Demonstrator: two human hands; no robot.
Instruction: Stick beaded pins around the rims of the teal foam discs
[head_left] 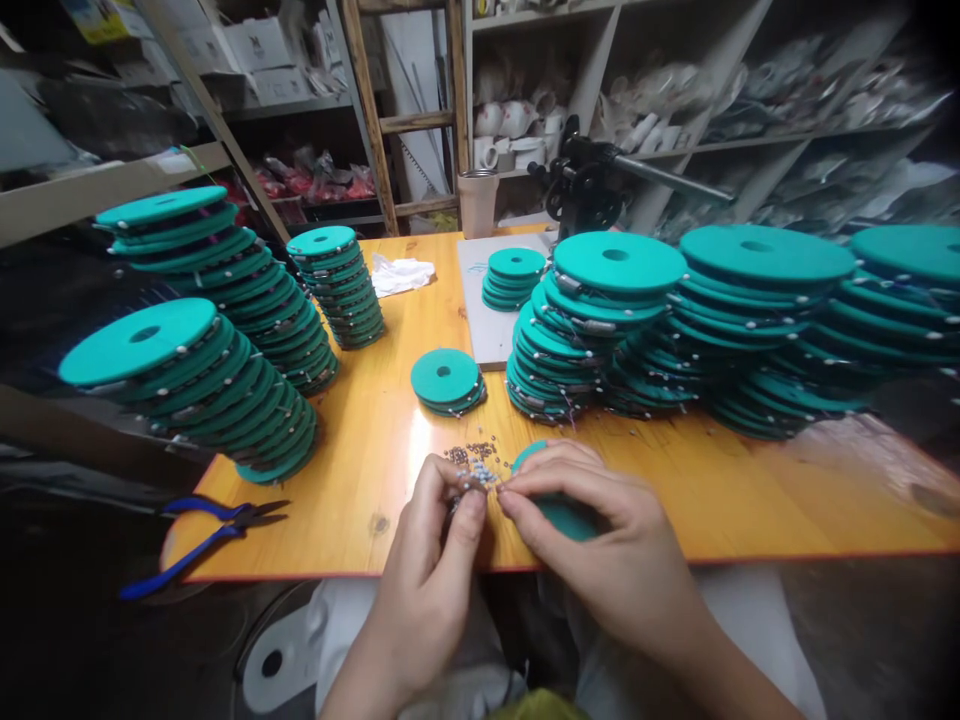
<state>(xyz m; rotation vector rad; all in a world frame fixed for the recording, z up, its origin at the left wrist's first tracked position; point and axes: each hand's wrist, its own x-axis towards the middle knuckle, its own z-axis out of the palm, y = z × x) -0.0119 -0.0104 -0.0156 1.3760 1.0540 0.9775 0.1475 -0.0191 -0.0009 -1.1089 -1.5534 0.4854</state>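
Observation:
My left hand (439, 560) and my right hand (607, 530) meet near the table's front edge, fingertips almost touching. Thumb and fingers of the left are pinched on something too small to name. The right is pinched too, on something tiny that I cannot make out. Just beyond the fingertips lie small brown beads (480, 450) and pale bluish-grey pieces (484, 472). Under my right hand, and partly hidden by it, is a green disc (570, 515). Farther back sits a short stack of green discs (445, 378).
Leaning stacks of green discs stand at left (142, 345) and right (615, 265). Blue-handled pliers (202, 535) lie at the left front edge. A grey board (487, 335), white cloth (403, 275), cup (478, 205) and black metal device (585, 185) are at the back.

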